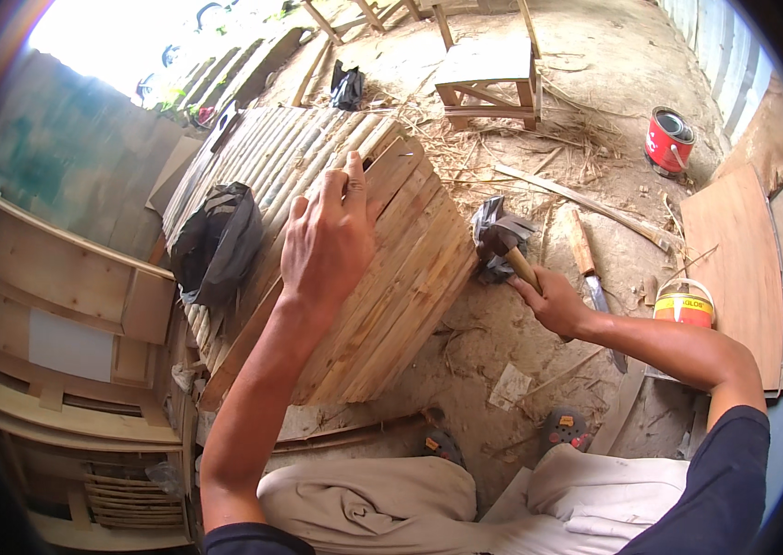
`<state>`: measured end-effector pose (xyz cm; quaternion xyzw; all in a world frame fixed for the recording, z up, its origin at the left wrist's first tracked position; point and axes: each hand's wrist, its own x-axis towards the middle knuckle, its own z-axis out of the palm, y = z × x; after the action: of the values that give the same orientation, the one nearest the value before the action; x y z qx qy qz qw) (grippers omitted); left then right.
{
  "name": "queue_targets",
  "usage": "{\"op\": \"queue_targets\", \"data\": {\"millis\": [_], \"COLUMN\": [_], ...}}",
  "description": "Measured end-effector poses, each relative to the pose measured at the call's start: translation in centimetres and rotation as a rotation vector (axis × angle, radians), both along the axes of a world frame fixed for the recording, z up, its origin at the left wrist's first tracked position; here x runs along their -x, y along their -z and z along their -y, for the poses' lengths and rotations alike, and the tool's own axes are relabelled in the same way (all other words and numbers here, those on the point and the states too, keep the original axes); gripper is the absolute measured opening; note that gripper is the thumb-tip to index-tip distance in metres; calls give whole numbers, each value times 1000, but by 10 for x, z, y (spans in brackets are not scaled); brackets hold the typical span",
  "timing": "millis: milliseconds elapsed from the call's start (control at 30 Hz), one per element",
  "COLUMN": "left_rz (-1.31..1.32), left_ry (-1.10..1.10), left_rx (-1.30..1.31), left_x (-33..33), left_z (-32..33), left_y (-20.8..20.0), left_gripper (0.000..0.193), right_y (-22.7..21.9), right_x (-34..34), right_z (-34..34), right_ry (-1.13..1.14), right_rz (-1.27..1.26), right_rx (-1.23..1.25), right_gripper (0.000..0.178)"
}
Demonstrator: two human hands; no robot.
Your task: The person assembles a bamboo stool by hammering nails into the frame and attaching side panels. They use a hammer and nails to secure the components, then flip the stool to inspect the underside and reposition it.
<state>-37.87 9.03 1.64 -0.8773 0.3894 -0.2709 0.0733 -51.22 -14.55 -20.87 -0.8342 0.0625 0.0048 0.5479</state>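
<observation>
A large wooden piece (391, 277) stands before me, its top laid with round pale sticks and its near side faced with flat slats. My left hand (327, 236) is over its upper edge, fingers drawn together in a pinch; whatever they hold, if anything, is too small to tell. In my right hand (556, 303) is a hammer (508, 242), gripped by its wooden handle, the metal head up beside the slatted corner. On the sticks, left of my left hand, rests a black plastic bag (216, 242). Another dark plastic bag (486, 215) shows behind the hammer head.
To the right, a large knife (584, 250) with a wooden handle lies on the dirt floor. A red can (667, 143) and a yellow-red can (685, 307) stand near plywood sheets (734, 245). A small wooden stool (487, 67) is ahead; wooden cabinet frames (58, 287) line the left.
</observation>
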Motion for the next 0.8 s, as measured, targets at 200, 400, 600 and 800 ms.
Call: {"op": "queue_targets", "data": {"millis": [200,400,600,800], "left_rz": [143,159,150,178], "left_ry": [-37,-1,108,44], "left_rx": [-52,-7,76,58], "left_x": [-15,-21,-21,-19], "left_z": [11,15,12,15], "left_y": [7,10,8,11], "left_gripper": [47,46,39,39], "right_y": [6,2,0,2], "right_x": [20,20,15,9], "right_z": [4,0,-7,-10], "right_ry": [62,37,23,4], "right_rz": [-12,-71,50,-16], "right_rx": [112,44,48,1], "right_gripper": [39,38,35,35]}}
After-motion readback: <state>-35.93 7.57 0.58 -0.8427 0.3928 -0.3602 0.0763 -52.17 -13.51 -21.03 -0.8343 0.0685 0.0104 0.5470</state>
